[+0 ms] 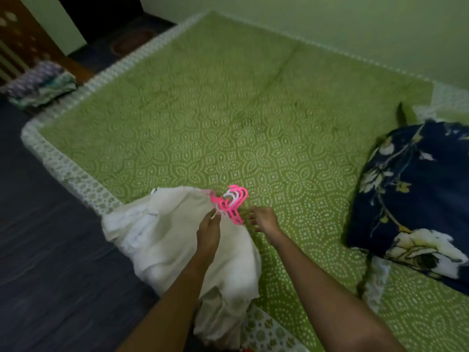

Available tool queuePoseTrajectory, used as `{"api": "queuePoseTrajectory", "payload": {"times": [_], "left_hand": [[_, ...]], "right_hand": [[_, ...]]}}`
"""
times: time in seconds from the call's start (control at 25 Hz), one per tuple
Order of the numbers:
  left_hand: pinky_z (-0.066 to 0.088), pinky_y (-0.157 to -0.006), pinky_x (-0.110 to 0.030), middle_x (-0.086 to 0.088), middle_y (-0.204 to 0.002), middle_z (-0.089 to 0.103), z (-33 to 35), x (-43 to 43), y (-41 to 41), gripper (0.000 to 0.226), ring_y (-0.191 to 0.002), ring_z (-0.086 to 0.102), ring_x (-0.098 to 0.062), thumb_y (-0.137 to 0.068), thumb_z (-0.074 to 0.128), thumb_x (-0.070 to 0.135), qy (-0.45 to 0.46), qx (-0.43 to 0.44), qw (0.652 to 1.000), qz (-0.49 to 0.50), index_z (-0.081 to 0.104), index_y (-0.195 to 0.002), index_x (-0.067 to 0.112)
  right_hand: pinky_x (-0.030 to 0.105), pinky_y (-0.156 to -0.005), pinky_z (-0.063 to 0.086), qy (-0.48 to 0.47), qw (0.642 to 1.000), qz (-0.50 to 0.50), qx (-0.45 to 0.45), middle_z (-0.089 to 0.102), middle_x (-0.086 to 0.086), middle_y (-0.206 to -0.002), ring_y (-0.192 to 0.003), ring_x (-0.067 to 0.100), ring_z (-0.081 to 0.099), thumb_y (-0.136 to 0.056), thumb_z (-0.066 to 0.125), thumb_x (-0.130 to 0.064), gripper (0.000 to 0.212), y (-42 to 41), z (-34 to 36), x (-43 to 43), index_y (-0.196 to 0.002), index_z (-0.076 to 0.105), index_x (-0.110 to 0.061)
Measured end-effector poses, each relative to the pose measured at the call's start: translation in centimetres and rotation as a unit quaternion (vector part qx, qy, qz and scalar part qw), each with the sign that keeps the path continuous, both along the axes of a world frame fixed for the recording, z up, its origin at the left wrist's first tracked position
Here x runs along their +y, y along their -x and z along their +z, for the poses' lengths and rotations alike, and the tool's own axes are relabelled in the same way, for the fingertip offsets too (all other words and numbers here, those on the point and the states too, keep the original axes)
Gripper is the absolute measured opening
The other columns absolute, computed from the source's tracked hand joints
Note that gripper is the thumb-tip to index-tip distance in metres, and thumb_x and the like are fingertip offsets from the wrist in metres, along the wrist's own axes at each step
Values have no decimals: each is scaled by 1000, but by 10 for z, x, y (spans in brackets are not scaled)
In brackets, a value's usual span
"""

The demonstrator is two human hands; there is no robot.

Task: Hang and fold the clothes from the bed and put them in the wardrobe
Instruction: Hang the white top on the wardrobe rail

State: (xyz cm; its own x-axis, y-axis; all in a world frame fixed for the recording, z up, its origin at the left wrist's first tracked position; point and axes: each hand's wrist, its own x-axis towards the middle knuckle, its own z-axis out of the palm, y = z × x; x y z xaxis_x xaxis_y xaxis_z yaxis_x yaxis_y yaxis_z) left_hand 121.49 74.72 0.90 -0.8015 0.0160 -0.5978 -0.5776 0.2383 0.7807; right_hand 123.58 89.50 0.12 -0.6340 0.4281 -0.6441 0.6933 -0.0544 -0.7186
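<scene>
Left hand [209,224] holds hangers [232,203], count blurred.

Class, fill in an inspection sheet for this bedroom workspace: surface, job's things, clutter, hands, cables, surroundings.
Surface: bed with green patterned sheet.
Job's things: white clothes heaped at the near-left edge; pink hangers bunched at their far side.
Clutter: dark floral pillow at right.
Hands: left hand at the hangers, grip blurred; right hand beside them, fingers loose.
Cables: nothing seen.
Surroundings: dark floor, green wall, folded fabrics far left.
</scene>
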Motion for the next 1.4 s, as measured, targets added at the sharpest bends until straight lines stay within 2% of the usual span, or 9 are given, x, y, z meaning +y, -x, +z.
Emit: {"api": "queuePoseTrajectory", "payload": {"times": [0.12, 0.2, 0.4, 0.52, 0.8, 1.04, 1.2, 1.28, 1.4], "left_hand": [[35, -109, -45, -11, -135, 52, -49, -6, 11, 38, -124, 48, -29, -95, 50, 29, 21, -53, 998, 18, 51, -131, 18], [35, -109, -45, -11, -136, 50, -74, -8, 12, 39, -125, 47, -29, -95, 50, 31, 31, -83, 996, 26, 50, -132, 18], [35, -109, -45, -10, -138, 49, -118, -4, 17, 42, -125, 47, -28, -96, 48, 33, 70, -125, 989, 21, 48, -134, 15], [35, -108, -45, -11, -139, 47, -132, 0, 18, 44, -125, 46, -28, -97, 46, 33, 79, -144, 986, 0, 45, -136, 13], [36, -107, -47, -10, -138, 48, -141, 6, 18, 45, -125, 46, -28, -97, 44, 35, 99, -150, 984, -13, 45, -137, 13], [36, -107, -47, -8, -137, 50, -119, 7, 21, 43, -123, 48, -26, -97, 45, 33, 68, -126, 990, 10, 45, -136, 15], [45, -99, -49, -8, -123, 61, -96, 0, 23, 36, -113, 57, -23, -92, 53, 28, 24, -61, 997, 37, 56, -125, 15], [51, -90, -50, -10, -107, 68, -85, -9, 21, 27, -101, 63, -26, -89, 57, 23, 21, -36, 997, 67, 63, -112, 11], [53, -84, -51, -17, -100, 67, -65, -29, 12, 16, -98, 63, -36, -90, 55, 12, 8, -20, 992, 121, 62, -101, 3]], "right_hand": [[32, -59, 41, -36, 996, 62, -55, 64, 14, -66, -67, 24, 56, -86, 57, -13, 24, 6, -49, -10, -64, 67, -12], [34, -72, 44, -66, 992, 75, -71, 70, 22, -89, -83, 30, 63, -86, 57, -7, 18, 9, -72, -17, -88, 73, 1], [34, -85, 43, -125, 973, 159, -114, 66, 22, -103, -102, 35, 59, -82, 57, -6, 25, 21, -126, -27, -104, 67, 1], [36, -101, 38, -181, 954, 203, -127, 54, 16, -123, -120, 31, 46, -85, 63, -16, 37, 23, -136, -32, -118, 58, -2], [37, -99, 40, -267, 903, 304, -146, 39, 11, -136, -123, 26, 40, -90, 56, -20, 41, 24, -152, -35, -129, 48, -13], [36, -81, 47, -145, 974, 174, -6, 62, 14, -102, -97, 29, 58, -83, 55, 2, 31, 11, -127, -48, -114, 55, -2], [33, -85, 50, -99, 980, 146, 92, 67, 14, -104, -96, 23, 61, -82, 47, -18, 39, -3, -99, -66, -114, 64, -2], [29, -85, 48, -109, 976, 146, 121, 68, 12, -106, -97, 19, 61, -87, 54, -12, 31, -9, -85, -78, -114, 65, -2], [26, -86, 47, -146, 961, 170, 159, 67, 5, -111, -103, 18, 61, -89, 59, -9, 29, -24, -64, -101, -118, 62, -9]]}}
